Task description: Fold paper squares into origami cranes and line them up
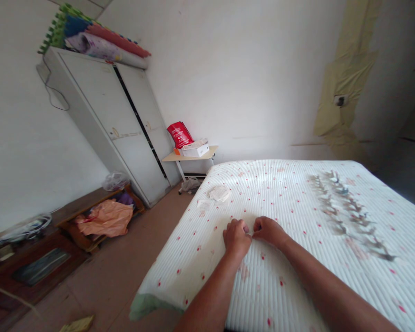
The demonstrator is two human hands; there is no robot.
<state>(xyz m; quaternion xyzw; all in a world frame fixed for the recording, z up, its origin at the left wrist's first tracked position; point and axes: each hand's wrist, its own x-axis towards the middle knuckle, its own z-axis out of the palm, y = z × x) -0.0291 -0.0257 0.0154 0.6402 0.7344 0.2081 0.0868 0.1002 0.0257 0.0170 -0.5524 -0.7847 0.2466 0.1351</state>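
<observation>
Head view: I look down at two bare hands meeting on a bed.
Bedspread: the white ribbed bedspread, dotted with small red flowers, covers the bed and fills the right half of my view; the hands work on its near left part.
Left hand: my left hand is curled tight, fingers bunched, knuckles up, pinching the cloth of the bedspread.
Right hand: my right hand is likewise clenched, gripping the same cloth; its thumb side touches the left hand.
Pinched spot: what sits between the fingertips is too small for me to tell apart from the cloth.
Forearms: both come in from the bottom edge and converge at the hands.
Printed branch: a grey and brown branch pattern runs across the bedspread, well to the right of the hands.
Papers: a small white folded bundle lies on the bedspread beyond the hands, with a paper slip just beside it.
Side table: a small wooden table stands past the bed corner, bearing a white box and a red bag.
Wardrobe: a white wardrobe stands against the left wall, with colourful foam mats on top.
Floor side: an orange cloth lies on a low wooden shelf to the left.
</observation>
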